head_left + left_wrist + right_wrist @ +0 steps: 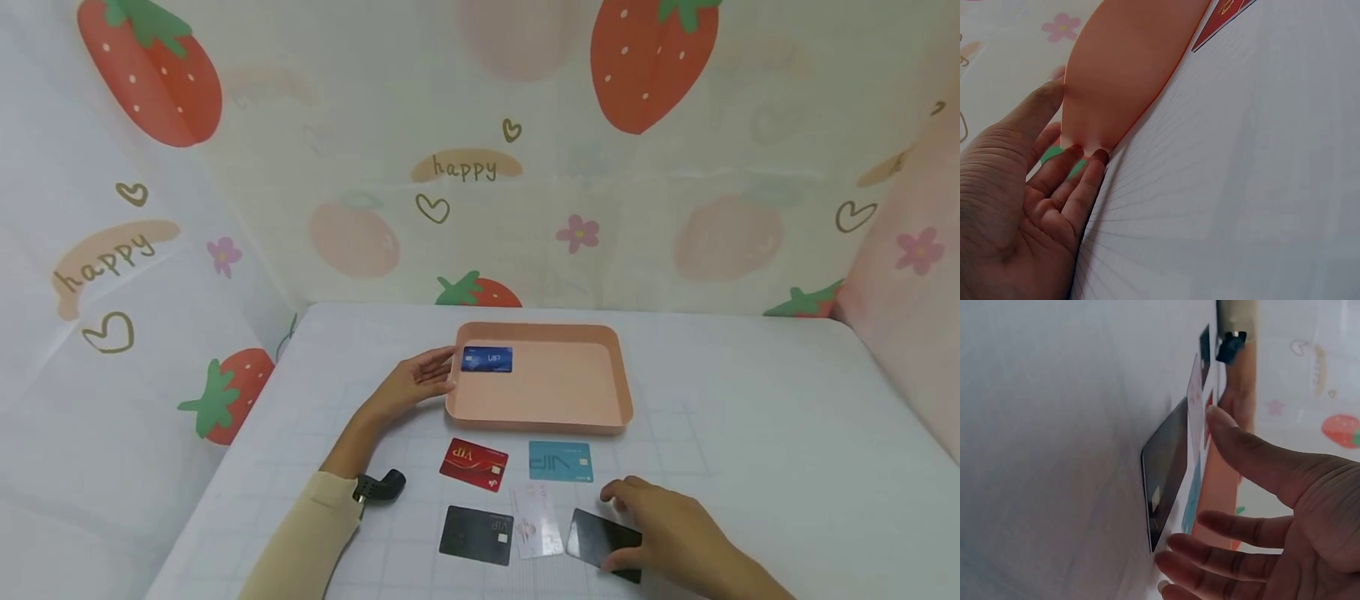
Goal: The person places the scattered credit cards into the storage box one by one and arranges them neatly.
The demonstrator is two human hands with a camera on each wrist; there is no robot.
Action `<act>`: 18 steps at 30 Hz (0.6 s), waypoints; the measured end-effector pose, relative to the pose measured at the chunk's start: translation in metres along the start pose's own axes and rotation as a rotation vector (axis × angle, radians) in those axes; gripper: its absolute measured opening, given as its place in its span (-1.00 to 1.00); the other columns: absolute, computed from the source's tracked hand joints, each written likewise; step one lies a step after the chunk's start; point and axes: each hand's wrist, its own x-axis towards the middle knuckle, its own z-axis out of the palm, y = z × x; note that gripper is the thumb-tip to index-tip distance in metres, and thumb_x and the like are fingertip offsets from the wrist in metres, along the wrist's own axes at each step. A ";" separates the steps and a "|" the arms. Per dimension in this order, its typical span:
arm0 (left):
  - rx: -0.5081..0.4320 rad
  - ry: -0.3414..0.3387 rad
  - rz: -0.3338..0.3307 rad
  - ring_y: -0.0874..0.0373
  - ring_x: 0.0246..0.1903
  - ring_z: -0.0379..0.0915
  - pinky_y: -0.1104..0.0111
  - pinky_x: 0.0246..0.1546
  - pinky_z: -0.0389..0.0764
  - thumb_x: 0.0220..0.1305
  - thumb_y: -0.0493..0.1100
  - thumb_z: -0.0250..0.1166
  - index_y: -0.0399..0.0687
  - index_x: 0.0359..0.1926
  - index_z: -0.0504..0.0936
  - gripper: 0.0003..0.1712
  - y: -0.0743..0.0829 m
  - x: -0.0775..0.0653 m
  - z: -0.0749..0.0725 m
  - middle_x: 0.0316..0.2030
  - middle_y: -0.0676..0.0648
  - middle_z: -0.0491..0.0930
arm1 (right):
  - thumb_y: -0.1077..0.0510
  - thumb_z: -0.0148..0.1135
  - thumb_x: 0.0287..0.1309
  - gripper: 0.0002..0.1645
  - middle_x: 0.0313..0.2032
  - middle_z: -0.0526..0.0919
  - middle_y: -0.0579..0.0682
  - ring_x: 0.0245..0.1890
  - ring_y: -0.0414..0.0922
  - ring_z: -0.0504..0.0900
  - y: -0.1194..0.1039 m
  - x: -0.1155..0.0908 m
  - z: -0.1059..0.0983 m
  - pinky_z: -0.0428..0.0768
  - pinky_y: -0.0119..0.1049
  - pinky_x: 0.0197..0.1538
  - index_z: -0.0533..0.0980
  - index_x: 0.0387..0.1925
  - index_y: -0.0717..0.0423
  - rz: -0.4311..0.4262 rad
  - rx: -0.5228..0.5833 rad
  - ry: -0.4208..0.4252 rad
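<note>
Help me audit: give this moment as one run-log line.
left grip: holding tray; right grip: at right black card, contact unclear; dark-blue card: in tray

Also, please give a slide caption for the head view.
Left hand touches a peach tray bearing one blue card; right hand at a black card.

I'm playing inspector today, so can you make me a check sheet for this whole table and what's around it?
Surface: white table, faint grid lines.
Job's things: blue card inside the pink tray; red card, teal card, pale card, left black card and right black card in front of it.
Clutter: nothing seen.
Hands: left hand touches the tray's left end, with a black device on that wrist; right hand is at the right black card, not gripping it.
Cables: thin dark curve by the table's far left corner; can't tell if it's one.
Surroundings: strawberry-print backdrop.
</note>
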 end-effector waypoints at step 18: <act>-0.036 -0.015 0.019 -0.18 0.40 0.29 0.22 0.35 0.42 0.35 -0.33 0.35 -0.24 0.49 0.28 -0.25 0.003 0.001 0.000 0.47 -0.25 0.27 | -0.01 0.75 -0.33 -0.43 -0.32 0.45 -0.17 -0.37 -0.20 0.40 -0.012 0.005 0.013 0.61 -0.19 -0.31 0.59 -0.24 -0.03 0.149 -0.086 -0.103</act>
